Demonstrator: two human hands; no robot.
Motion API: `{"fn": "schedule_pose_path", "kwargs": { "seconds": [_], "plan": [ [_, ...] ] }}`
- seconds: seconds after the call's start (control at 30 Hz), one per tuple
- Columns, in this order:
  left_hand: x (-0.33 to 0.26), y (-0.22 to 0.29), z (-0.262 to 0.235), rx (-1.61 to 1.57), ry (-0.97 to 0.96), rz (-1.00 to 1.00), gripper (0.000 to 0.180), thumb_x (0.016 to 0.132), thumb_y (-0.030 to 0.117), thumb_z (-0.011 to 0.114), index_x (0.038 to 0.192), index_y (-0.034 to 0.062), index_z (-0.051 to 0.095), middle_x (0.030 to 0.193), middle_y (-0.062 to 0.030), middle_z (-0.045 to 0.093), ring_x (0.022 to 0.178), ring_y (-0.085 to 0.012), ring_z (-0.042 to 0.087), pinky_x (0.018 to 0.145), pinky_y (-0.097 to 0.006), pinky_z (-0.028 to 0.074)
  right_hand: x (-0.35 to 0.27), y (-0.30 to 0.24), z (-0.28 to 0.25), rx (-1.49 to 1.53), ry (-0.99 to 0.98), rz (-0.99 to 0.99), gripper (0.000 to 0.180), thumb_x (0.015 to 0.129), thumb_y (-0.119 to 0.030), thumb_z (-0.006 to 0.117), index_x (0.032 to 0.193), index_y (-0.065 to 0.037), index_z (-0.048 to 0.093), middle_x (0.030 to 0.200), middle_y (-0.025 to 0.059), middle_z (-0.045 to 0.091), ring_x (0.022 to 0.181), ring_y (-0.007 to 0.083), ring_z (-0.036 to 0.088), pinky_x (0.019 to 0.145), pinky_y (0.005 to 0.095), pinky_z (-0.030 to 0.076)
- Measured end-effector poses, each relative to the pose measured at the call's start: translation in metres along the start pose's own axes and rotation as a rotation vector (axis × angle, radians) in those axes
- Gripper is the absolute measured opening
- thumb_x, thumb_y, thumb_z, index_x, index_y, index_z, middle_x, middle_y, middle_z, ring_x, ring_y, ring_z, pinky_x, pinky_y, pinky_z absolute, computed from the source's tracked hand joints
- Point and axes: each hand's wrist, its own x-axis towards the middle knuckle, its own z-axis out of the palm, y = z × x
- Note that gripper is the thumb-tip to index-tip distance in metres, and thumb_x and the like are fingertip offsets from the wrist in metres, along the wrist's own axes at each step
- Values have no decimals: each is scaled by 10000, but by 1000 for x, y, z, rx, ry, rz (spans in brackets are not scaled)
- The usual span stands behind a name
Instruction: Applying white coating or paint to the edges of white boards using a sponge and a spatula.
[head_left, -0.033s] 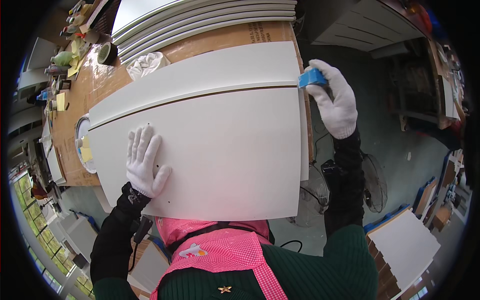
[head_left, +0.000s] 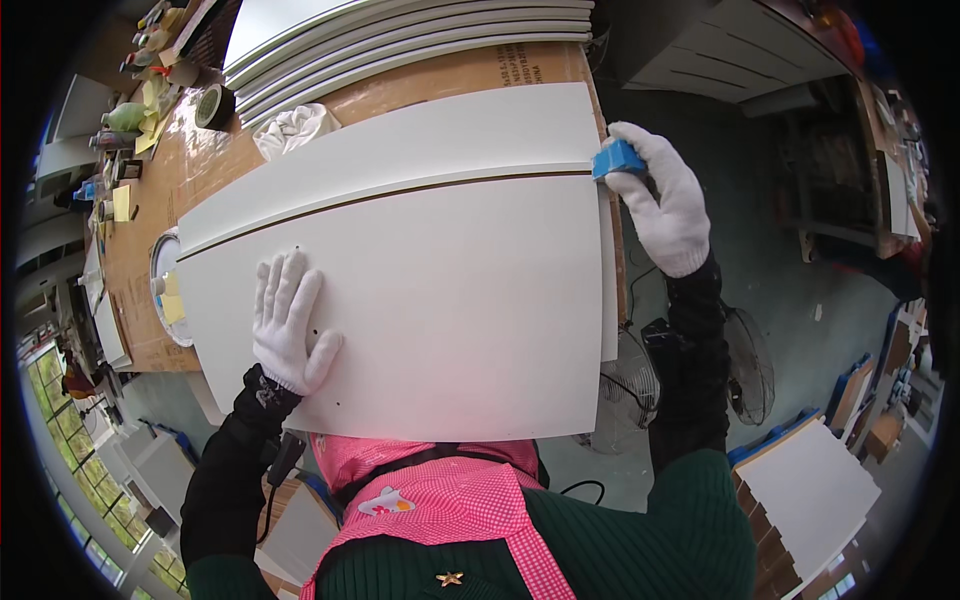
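Observation:
A large white panel (head_left: pixel 450 310) lies before me, with a few small dark holes at its left. A dark groove runs across it below a raised strip. My left hand (head_left: pixel 288 325), in a white knit glove, rests flat on the panel's left part with the fingers stretched out. At the panel's right edge, by the end of the groove, my gloved right hand (head_left: pixel 665 205) pinches a small blue block (head_left: pixel 618 159) between thumb and fingers. The block is at the panel's edge; whether it touches cannot be made out.
A brown-covered table (head_left: pixel 150 240) bears the panel. Several stacked white panels (head_left: pixel 410 45) lie at the back, near a white cloth (head_left: pixel 295 130) and a tape roll (head_left: pixel 214 107). A white round lid or tub (head_left: pixel 165 265) sits left. Fans (head_left: pixel 750 365) stand on the floor at right.
My right hand and the blue block have shifted slightly left, closer to the panel's edge. The left hand and the panel look the same.

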Motion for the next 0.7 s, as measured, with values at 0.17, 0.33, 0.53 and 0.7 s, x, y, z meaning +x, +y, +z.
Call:
{"fn": "schedule_pose_path", "kwargs": {
  "seconds": [0.17, 0.33, 0.53, 0.7],
  "plan": [
    [-1, -1, 0, 5, -5, -7, 730, 706, 209, 642, 1385, 1, 474, 1494, -279, 388, 1419, -445, 330, 1194, -583, 177, 0, 3, -1, -36, 42, -48, 428, 880, -35, 690, 1291, -54, 571, 1088, 110, 634, 968, 232, 641, 884, 326, 532],
    [-1, -1, 0, -1, -5, -8, 732, 705, 208, 643, 1387, 3, 474, 1497, -275, 387, 1424, -440, 325, 1196, -581, 172, 1, -1, -4, -87, 22, -77, 426, 884, -52, 695, 1292, -52, 572, 1071, 115, 638, 960, 231, 643, 881, 330, 535],
    [-1, -1, 1, -16, 10, 0, 730, 713, 212, 643, 1391, 4, 472, 1496, -272, 391, 1425, -437, 326, 1195, -575, 174, 4, -3, -4, -67, -10, -55, 426, 889, -50, 687, 1298, -60, 568, 1065, 114, 639, 949, 227, 646, 858, 328, 541],
    [-2, -2, 1, -15, 10, -6, 718, 713, 204, 637, 1385, 5, 483, 1499, -264, 394, 1430, -431, 323, 1194, -569, 180, 7, -1, -3, -73, 34, -73, 427, 888, -49, 688, 1297, -59, 565, 1063, 114, 639, 944, 225, 647, 849, 328, 543]
  ]
}}
